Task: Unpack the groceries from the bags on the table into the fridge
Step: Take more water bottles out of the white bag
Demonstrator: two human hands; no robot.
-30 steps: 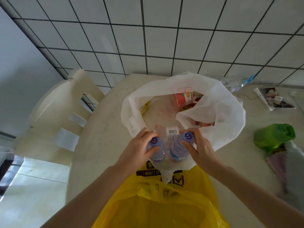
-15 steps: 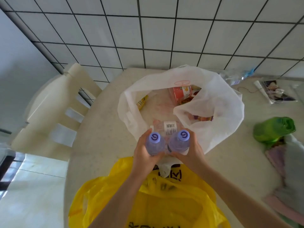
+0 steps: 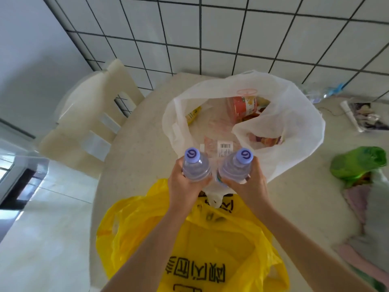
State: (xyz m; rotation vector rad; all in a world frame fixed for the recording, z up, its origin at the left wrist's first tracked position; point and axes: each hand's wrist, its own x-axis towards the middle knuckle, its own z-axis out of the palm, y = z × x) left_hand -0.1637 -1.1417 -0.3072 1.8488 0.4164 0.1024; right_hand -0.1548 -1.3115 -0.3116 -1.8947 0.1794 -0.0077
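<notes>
My left hand point(image 3: 182, 186) grips a clear water bottle with a purple cap point(image 3: 194, 165), held upright above the near edge of the white bag point(image 3: 294, 131). My right hand point(image 3: 250, 184) grips a second, matching water bottle point(image 3: 236, 167) right beside the first. The white bag lies open on the round table point(image 3: 134, 157). Inside it I see a red-labelled tub point(image 3: 244, 108), a yellow packet point(image 3: 192, 115), a wrapped pack with a barcode label point(image 3: 224, 146) and a reddish packet point(image 3: 267, 141). A yellow bag with black print point(image 3: 210, 249) lies under my forearms.
A cream chair point(image 3: 92, 114) stands at the table's left side. A green bag point(image 3: 360, 165) and pale cloth point(image 3: 362, 207) lie at the right. A magazine point(image 3: 362, 116) and crumpled plastic point(image 3: 322, 93) sit by the tiled wall point(image 3: 210, 34). A dark appliance edge point(image 3: 16, 182) shows far left.
Both hands have lifted the two bottles up out of the white bag and toward me. More of the yellow bag shows below.
</notes>
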